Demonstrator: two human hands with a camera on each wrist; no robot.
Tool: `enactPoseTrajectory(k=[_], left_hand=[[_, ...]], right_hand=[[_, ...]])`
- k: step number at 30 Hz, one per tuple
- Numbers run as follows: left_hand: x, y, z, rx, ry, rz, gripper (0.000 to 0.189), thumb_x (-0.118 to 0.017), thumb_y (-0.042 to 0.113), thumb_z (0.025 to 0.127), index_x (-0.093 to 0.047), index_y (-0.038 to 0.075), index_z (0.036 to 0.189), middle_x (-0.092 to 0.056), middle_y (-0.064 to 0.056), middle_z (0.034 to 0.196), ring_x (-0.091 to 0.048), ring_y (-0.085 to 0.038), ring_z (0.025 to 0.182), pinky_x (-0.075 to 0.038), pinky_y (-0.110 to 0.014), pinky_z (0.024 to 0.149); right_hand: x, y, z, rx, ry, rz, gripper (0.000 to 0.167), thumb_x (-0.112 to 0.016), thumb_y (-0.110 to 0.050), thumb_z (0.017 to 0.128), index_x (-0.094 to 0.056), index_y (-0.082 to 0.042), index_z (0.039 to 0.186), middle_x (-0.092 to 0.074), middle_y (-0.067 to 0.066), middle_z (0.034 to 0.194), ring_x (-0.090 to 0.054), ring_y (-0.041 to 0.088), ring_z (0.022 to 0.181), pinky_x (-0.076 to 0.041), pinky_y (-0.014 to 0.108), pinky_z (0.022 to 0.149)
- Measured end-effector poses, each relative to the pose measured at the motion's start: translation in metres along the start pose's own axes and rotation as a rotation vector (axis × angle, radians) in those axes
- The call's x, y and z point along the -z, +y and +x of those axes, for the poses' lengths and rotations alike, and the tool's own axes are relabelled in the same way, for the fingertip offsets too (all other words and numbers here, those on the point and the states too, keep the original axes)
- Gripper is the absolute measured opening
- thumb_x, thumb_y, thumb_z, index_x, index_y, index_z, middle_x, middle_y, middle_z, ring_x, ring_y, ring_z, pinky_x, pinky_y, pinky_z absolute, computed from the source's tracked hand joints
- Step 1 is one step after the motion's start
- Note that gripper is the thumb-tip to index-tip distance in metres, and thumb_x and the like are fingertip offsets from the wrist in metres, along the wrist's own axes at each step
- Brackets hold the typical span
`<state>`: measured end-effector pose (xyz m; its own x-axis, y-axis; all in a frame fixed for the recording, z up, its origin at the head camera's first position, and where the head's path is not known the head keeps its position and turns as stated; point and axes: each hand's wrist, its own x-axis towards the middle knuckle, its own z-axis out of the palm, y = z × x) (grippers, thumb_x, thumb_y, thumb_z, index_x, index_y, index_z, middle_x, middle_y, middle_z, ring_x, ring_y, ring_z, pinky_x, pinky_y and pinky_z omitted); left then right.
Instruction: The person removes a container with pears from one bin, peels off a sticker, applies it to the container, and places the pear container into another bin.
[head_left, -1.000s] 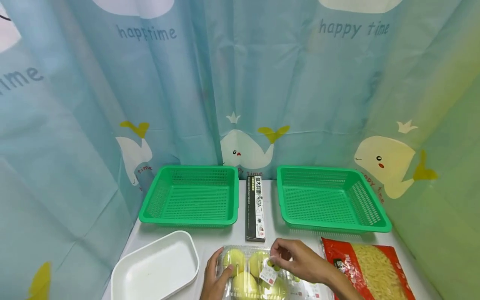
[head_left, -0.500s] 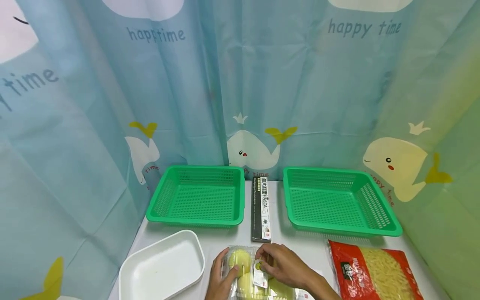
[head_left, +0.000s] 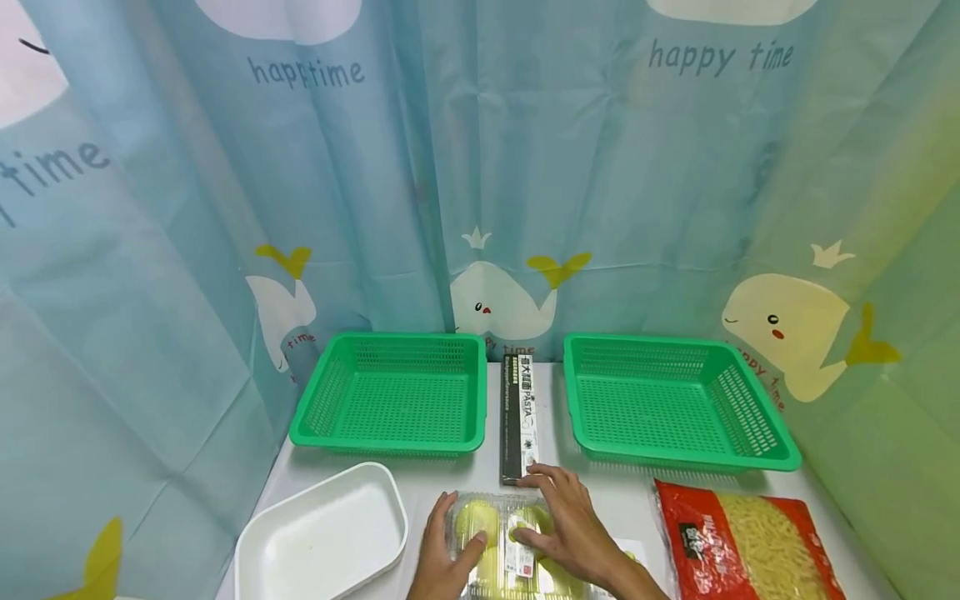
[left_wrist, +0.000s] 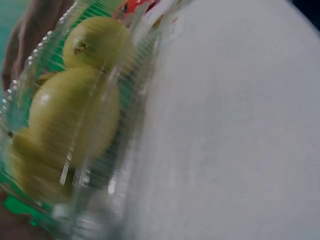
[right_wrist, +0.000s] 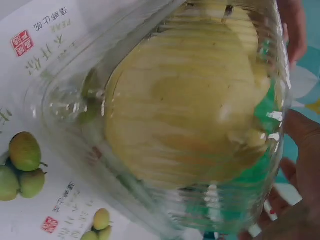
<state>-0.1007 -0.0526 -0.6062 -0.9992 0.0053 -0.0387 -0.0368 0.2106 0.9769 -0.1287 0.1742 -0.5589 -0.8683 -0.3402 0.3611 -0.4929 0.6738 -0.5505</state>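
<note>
A clear plastic box [head_left: 501,500] of yellow-green pears [head_left: 476,518] lies at the front of the table, its lid down. My left hand [head_left: 442,557] holds the box's left side, thumb over the lid and fingers along the edge. A white label [head_left: 519,558] with a pear picture lies on the lid. My right hand [head_left: 573,529] presses it with the thumb, the other fingers spread out beyond the box's back edge. In the right wrist view, a printed sheet [right_wrist: 35,210] with pear pictures lies beside the box.
Two green baskets [head_left: 390,446] [head_left: 686,458] stand at the back, a pasta box [head_left: 521,425] between them. A white tray [head_left: 318,537] is at the left, a red bag of pasta [head_left: 750,542] at the right. A whale-print curtain [head_left: 375,208] surrounds the table.
My right hand has brought the label down onto the lid, let go of its pinch and spread its fingers, thumb on the label. My left hand stays on the box.
</note>
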Motion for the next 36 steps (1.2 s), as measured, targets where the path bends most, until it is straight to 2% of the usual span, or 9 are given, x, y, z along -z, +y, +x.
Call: enactPoseTrajectory(k=[2,4,7,13,18,22,26,31,36], left_hand=[[-0.001,0.003,0.000,-0.026,-0.010,0.066,0.088,-0.081,0.038,0.091,-0.038,0.004,0.160,-0.027,-0.032,0.167,-0.023,-0.062,0.151,-0.023,-0.083,0.114],[-0.002,0.006,0.000,-0.039,-0.025,0.119,0.094,-0.083,0.041,0.088,-0.035,0.006,0.161,-0.027,-0.032,0.167,-0.024,-0.062,0.151,-0.025,-0.084,0.112],[-0.002,0.009,0.000,-0.030,-0.057,0.145,0.103,-0.086,0.043,0.084,-0.032,0.007,0.163,-0.026,-0.031,0.167,-0.024,-0.061,0.151,-0.027,-0.085,0.111],[0.000,0.005,0.002,-0.059,-0.092,0.146,0.113,-0.090,0.043,0.077,-0.029,0.008,0.165,-0.026,-0.030,0.168,-0.025,-0.059,0.152,-0.028,-0.082,0.113],[0.001,0.000,0.002,-0.098,-0.110,0.157,0.115,-0.090,0.043,0.077,-0.027,0.008,0.165,-0.027,-0.029,0.168,-0.027,-0.058,0.151,-0.031,-0.083,0.110],[0.001,-0.001,0.002,-0.100,-0.113,0.168,0.115,-0.090,0.044,0.077,-0.026,0.007,0.166,-0.027,-0.030,0.168,-0.027,-0.058,0.150,-0.032,-0.083,0.109],[-0.001,0.003,0.003,-0.094,-0.101,0.203,0.115,-0.091,0.047,0.076,-0.029,0.008,0.165,-0.023,-0.032,0.169,-0.026,-0.058,0.152,-0.032,-0.081,0.112],[-0.008,0.013,0.010,-0.103,-0.058,0.287,0.107,-0.089,0.050,0.077,-0.037,0.007,0.161,-0.023,-0.032,0.168,-0.028,-0.056,0.152,-0.034,-0.076,0.114],[-0.018,0.022,0.017,-0.096,0.008,0.367,0.094,-0.089,0.053,0.078,-0.051,0.007,0.151,-0.033,-0.029,0.164,-0.036,-0.053,0.148,-0.041,-0.072,0.110]], right_hand=[[0.000,0.002,-0.002,-0.066,-0.011,0.024,0.061,-0.092,-0.038,0.082,-0.065,-0.013,0.131,-0.058,0.012,0.145,-0.047,0.034,0.137,-0.040,0.066,0.107],[0.000,0.004,-0.004,-0.129,-0.030,0.066,0.060,-0.089,-0.041,0.086,-0.063,-0.012,0.132,-0.055,0.014,0.149,-0.045,0.037,0.140,-0.040,0.069,0.109],[0.000,0.006,-0.006,-0.196,-0.047,0.145,0.059,-0.085,-0.042,0.090,-0.061,-0.011,0.135,-0.051,0.018,0.152,-0.043,0.042,0.142,-0.041,0.072,0.109],[0.002,0.009,-0.011,-0.234,-0.055,0.227,0.064,-0.082,-0.038,0.094,-0.056,-0.006,0.143,-0.046,0.022,0.154,-0.038,0.047,0.144,-0.040,0.074,0.109],[0.005,0.008,-0.013,-0.263,-0.128,0.251,0.072,-0.083,-0.041,0.092,-0.052,-0.007,0.147,-0.041,0.024,0.160,-0.035,0.050,0.148,-0.037,0.076,0.111],[0.008,0.005,-0.016,-0.250,-0.201,0.223,0.093,-0.089,-0.048,0.083,-0.046,-0.005,0.153,-0.035,0.029,0.164,-0.034,0.057,0.148,-0.038,0.079,0.108],[0.009,0.003,-0.018,-0.230,-0.232,0.162,0.109,-0.093,-0.056,0.075,-0.042,-0.004,0.156,-0.035,0.030,0.163,-0.036,0.058,0.146,-0.040,0.079,0.105],[0.007,0.003,-0.019,-0.220,-0.222,0.111,0.111,-0.092,-0.063,0.071,-0.046,-0.005,0.154,-0.043,0.026,0.159,-0.043,0.052,0.143,-0.043,0.075,0.105],[0.001,0.002,-0.017,-0.236,-0.193,0.023,0.104,-0.089,-0.071,0.069,-0.053,-0.010,0.145,-0.056,0.016,0.146,-0.055,0.039,0.131,-0.050,0.064,0.100]])
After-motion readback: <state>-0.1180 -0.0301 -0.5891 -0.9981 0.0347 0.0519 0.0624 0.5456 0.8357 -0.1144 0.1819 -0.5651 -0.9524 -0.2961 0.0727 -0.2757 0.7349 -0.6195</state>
